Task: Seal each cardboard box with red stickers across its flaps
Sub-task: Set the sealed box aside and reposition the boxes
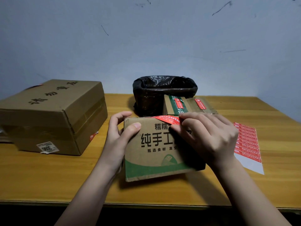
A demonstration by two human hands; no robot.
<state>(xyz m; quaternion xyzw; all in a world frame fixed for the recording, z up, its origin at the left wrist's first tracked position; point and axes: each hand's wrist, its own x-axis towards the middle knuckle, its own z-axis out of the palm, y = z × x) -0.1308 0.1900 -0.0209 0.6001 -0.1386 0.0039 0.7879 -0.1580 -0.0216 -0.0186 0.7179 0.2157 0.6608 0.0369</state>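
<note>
Head view. Small cardboard box with black characters and a green band stands at the middle of the wooden table, printed face toward the camera, near the front edge.

Left hand: fingers curled round the box's upper left corner, thumb flat on the printed face, other fingertips over the top edge. Gripping the box.

Right hand: fingers bent, tips at the box's top edge, pressing on a red sticker. The sticker runs from the top surface over the edge onto the front face; its lower end goes under the fingertips. Palm covers the box's right part. Whether the thumb pinches the sticker: cannot tell.

Behind the box, touching or just beside it: two smaller cartons, each with a red sticker on top. Behind those, a bin lined with a black bag, against the wall.

Left: large brown box, well apart from the left hand, red sticker at its lower corner.

Right: sticker sheet lying flat, near the right wrist, part of its backing bare white.

Bare table in front of the box to the front edge, and between the small box and the large one.
</note>
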